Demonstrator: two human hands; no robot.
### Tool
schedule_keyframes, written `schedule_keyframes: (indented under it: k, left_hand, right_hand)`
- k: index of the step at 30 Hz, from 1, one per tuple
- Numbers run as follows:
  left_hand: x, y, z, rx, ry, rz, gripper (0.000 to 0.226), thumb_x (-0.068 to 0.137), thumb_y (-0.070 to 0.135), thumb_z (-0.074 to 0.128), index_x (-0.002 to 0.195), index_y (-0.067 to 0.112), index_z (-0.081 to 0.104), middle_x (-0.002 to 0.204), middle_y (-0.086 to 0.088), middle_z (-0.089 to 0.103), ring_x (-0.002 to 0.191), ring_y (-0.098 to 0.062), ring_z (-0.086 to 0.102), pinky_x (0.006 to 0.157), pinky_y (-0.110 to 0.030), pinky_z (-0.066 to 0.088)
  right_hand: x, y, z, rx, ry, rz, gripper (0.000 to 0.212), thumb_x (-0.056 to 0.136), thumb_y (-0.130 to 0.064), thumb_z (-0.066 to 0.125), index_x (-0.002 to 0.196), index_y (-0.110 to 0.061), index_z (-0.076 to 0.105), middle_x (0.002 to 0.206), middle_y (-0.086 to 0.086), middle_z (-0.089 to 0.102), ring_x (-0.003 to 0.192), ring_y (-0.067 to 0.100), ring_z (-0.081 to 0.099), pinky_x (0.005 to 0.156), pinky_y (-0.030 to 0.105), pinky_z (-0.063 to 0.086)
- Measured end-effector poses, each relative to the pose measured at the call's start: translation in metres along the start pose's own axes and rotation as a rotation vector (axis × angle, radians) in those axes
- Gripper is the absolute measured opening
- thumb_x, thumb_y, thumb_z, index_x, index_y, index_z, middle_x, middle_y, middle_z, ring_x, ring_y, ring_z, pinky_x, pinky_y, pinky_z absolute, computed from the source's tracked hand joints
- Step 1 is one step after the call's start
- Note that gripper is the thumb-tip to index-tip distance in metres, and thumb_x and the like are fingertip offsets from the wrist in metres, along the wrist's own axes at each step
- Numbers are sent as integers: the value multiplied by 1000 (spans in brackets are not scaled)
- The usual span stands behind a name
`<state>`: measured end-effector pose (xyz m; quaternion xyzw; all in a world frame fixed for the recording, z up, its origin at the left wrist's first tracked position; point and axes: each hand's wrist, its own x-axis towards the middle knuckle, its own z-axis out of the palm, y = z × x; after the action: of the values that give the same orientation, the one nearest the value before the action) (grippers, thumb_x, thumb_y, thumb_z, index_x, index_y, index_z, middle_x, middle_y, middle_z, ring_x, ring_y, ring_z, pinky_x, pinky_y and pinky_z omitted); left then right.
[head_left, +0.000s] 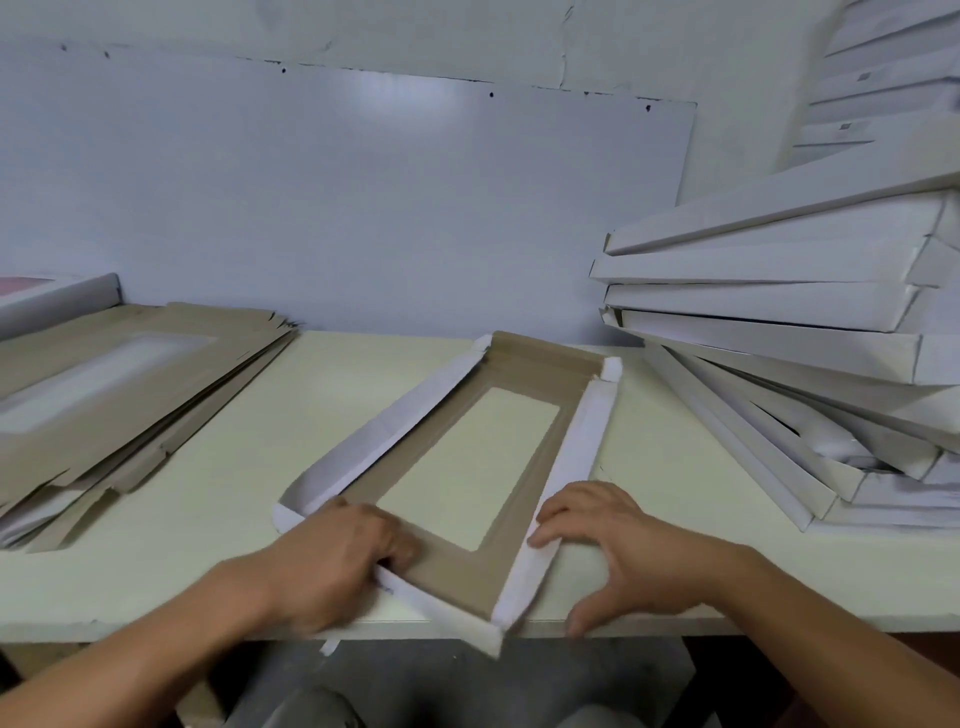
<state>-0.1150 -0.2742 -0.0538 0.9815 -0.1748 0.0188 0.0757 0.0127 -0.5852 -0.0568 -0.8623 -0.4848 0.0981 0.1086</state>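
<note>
Pale cream table (208, 519) below a white wall carries the brown cardboard box blank with a window cutout and white flaps (524, 358), lying at its near edge. The long side flaps stand half raised and the corners look unlocked, so folding seems about midway. The left hand (332, 561) curls round the near flap. The right hand (623, 540), fingers straight, presses the right flap. A stack of flat brown blanks (130, 395) lies left, and a pile of folded white boxes (779, 322) right.

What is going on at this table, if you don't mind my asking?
A person is folding a windowed cardboard blank into a shallow box on the table. The left hand grips its near-left corner, fingers curled over the near flap, while the right hand presses straight fingers against the raised right flap. A pile of flat blanks lies at the left, and folded white boxes are stacked at the right.
</note>
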Motion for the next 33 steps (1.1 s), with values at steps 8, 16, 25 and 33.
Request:
schedule_keyframes:
  k: [8, 16, 25, 33]
  left_hand:
    - [-45, -80, -41, 142, -180, -106, 26, 59, 12, 50, 78, 30, 51, 101, 26, 42, 109, 4, 31, 90, -30, 26]
    - [-32, -69, -50, 137, 483, -243, 47, 71, -10, 59, 105, 20, 72, 120, 2, 61, 90, -25, 65, 73, -37, 51]
    - [1, 59, 4, -133, 275, 332, 48, 77, 7, 64, 125, 12, 59, 129, -4, 55, 123, -23, 50, 100, -33, 43]
    - [1, 30, 17, -209, 191, 266, 17, 96, 14, 53, 98, 13, 70, 105, -2, 63, 104, -20, 58, 89, -34, 47]
  right_hand:
    - [12, 28, -39, -198, 1, 166, 10, 88, -42, 65, 98, -39, 63, 99, -18, 56, 96, 3, 52, 89, 33, 46]
    - [40, -26, -26, -180, -39, 127, 28, 93, -35, 53, 70, -21, 46, 68, -5, 48, 61, 9, 41, 57, 31, 32]
    - [131, -94, -6, 375, 61, 379, 22, 83, -6, 58, 64, -12, 49, 63, 8, 41, 67, 21, 35, 54, 28, 27]
    - [134, -71, -12, 936, 33, 434, 26, 98, -23, 58, 110, -1, 65, 90, 12, 71, 69, 18, 68, 65, 26, 58]
